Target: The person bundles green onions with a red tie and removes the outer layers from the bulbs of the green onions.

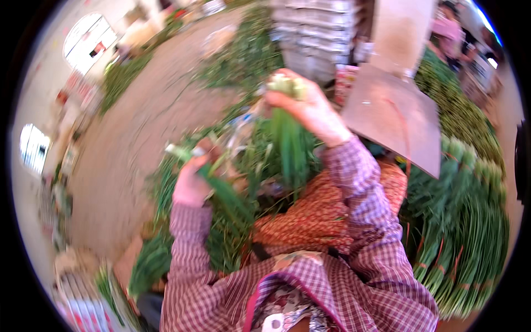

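Observation:
My right hand (pixel 318 110) is raised in front of me, its fingers wrapped round the pale stem ends of a bunch of chives (pixel 290 149). The long green leaves hang straight down from it. Lower and to the left, my left hand (pixel 191 182) is closed on a smaller bunch of chives (pixel 229 200), whose white ends stick out past the fingers while the leaves trail down to the right. Both hands are somewhat blurred. Beneath them, loose chives (pixel 257 185) lie in a tangled heap by my red patterned apron (pixel 310 218).
Tied bundles of chives (pixel 464 221) are stacked at the right. A flat metal platform (pixel 390 116) stands beyond my right forearm, near a stack of white crates (pixel 312 39). More loose greens (pixel 243 61) lie on the floor (pixel 138 133). Another person (pixel 447 33) is at the far right.

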{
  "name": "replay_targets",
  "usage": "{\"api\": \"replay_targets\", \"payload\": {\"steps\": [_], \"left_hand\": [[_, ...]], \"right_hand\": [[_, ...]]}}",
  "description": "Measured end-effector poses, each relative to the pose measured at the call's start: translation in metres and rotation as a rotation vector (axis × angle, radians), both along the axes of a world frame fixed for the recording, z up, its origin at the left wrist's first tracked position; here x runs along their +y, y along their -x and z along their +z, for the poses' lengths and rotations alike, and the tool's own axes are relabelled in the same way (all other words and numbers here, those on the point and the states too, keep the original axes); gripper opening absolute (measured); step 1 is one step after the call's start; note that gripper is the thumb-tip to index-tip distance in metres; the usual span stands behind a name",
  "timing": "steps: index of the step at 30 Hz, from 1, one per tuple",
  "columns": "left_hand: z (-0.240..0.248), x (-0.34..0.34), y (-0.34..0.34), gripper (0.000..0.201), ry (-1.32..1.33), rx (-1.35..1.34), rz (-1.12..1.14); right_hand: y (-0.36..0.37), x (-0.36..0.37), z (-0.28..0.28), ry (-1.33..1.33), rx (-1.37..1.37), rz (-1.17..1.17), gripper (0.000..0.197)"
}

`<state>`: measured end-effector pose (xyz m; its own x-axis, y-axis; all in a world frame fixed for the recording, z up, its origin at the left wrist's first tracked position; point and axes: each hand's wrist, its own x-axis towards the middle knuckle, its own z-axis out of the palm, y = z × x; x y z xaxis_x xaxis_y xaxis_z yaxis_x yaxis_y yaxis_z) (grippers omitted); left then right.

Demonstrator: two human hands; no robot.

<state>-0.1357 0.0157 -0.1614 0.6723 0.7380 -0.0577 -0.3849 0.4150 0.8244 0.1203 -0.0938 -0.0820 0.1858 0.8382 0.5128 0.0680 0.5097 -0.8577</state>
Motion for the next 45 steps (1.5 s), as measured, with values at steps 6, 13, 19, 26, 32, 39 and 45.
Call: {"api": "replay_targets", "payload": {"steps": [6, 13, 19, 26, 32, 39, 45], "left_hand": [[0.011, -0.02, -0.016, 0.049, -0.046, 0.044, -0.06], [0.019, -0.025, -0.029, 0.055, -0.181, 0.034, -0.168], [0.019, -0.017, -0.028, 0.047, -0.193, 0.11, -0.239], [0.032, -0.016, -0.016, 0.051, -0.289, 0.214, -0.234], [0.034, -0.017, -0.026, 0.046, -0.296, 0.36, -0.261], [0.031, -0.03, -0.022, 0.048, -0.445, 0.263, -0.024], [0.033, -0.026, -0.013, 0.033, -0.614, 0.334, 0.055]], "right_hand": [[0.031, 0.006, -0.023, 0.213, 0.115, 0.1, 0.016], [0.061, 0.021, -0.03, 0.229, -0.102, 0.098, 0.016], [0.067, 0.036, -0.036, 0.258, -0.41, -0.012, 0.021], [0.067, 0.031, -0.028, 0.242, -0.209, -0.003, 0.023], [0.073, 0.047, -0.028, 0.232, -0.431, -0.065, 0.032], [0.069, 0.044, -0.035, 0.197, -0.428, -0.191, 0.023], [0.078, 0.037, -0.027, 0.205, -0.428, -0.245, 0.028]]}}
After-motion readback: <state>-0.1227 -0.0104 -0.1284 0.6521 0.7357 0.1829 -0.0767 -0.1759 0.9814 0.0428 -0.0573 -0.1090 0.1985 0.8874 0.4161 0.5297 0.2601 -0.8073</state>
